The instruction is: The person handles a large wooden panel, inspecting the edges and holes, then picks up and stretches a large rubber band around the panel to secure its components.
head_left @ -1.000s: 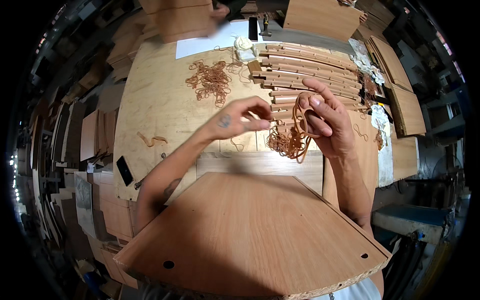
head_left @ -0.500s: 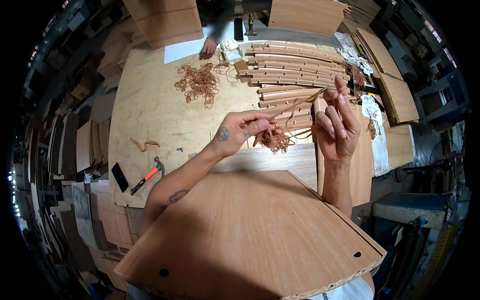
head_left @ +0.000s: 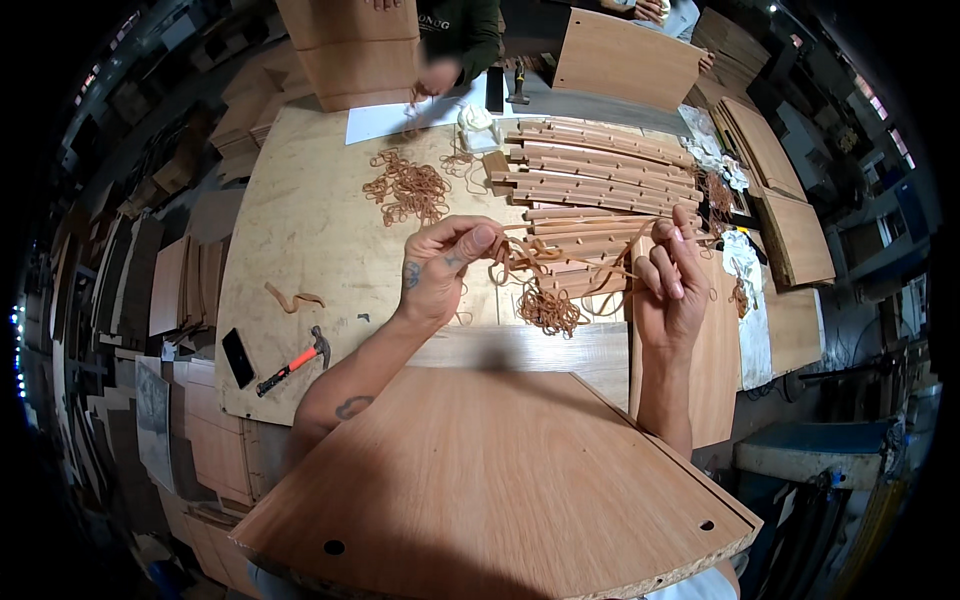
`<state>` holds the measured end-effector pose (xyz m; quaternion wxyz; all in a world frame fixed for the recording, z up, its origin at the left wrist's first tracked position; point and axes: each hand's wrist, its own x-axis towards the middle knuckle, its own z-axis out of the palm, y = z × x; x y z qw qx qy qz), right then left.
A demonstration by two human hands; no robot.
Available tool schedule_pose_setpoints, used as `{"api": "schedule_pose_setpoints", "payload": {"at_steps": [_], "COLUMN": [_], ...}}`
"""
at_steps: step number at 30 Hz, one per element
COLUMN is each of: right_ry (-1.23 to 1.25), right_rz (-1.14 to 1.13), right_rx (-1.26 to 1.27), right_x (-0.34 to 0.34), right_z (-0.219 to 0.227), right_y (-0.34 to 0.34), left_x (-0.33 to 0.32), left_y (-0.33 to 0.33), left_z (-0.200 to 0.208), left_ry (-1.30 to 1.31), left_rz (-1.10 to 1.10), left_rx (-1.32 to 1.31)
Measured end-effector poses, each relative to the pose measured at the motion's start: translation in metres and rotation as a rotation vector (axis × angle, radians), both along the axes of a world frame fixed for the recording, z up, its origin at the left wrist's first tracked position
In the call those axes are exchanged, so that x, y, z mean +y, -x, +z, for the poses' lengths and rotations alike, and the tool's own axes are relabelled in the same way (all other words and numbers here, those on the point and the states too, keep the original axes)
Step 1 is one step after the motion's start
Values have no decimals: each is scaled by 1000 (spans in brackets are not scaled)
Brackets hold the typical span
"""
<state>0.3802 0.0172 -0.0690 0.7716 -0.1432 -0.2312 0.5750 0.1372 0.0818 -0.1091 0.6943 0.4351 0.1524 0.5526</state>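
Note:
Before me, my left hand (head_left: 440, 265) pinches a thin brown edging strip (head_left: 575, 222) between thumb and fingers. The strip stretches across to my right hand (head_left: 668, 285), whose fingers are curled and closed on it, with the index finger pointing up. Loose loops of strip (head_left: 512, 262) hang beside the left fingertips. Under the stretched length lies a tangled bunch of brown strips (head_left: 550, 308). A wooden panel (head_left: 500, 460) with round holes rests close to my body, below both forearms.
Grooved wooden rails (head_left: 600, 170) with dowels lie stacked beyond my hands. A strip pile (head_left: 408, 187), a hammer (head_left: 295, 367), a phone (head_left: 238, 357) and a glue tub (head_left: 478, 130) sit on the table. Across it, a co-worker's hand (head_left: 437, 78) holds a strip; another person holds a board (head_left: 628, 60).
My left hand has moved left, drawing the strip out longer between my hands. My right hand sits slightly lower. The co-worker's hand has lifted from the table with a strip.

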Motion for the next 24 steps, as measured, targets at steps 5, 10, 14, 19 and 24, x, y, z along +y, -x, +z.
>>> {"api": "schedule_pose_setpoints", "payload": {"at_steps": [5,10,14,19,24], "right_ry": [74,87,9,-144,-80], "right_rz": [224,213,-30,-148,-118], "right_rx": [-35,-109,-16,148,13], "right_x": [-1,0,-1,-22,-18], "right_z": [-1,-3,-3,10,10], "right_y": [23,33,2,-34,-12], "left_x": [-8,-11,-2,6,3], "left_y": [-7,-10,-1,7,10], "left_z": [-5,-2,-2,-6,-3], "left_ry": [42,5,100,244,340], "left_rz": [-138,-156,-59,-52,-230], "left_rx": [46,95,178,-7,-261]}}
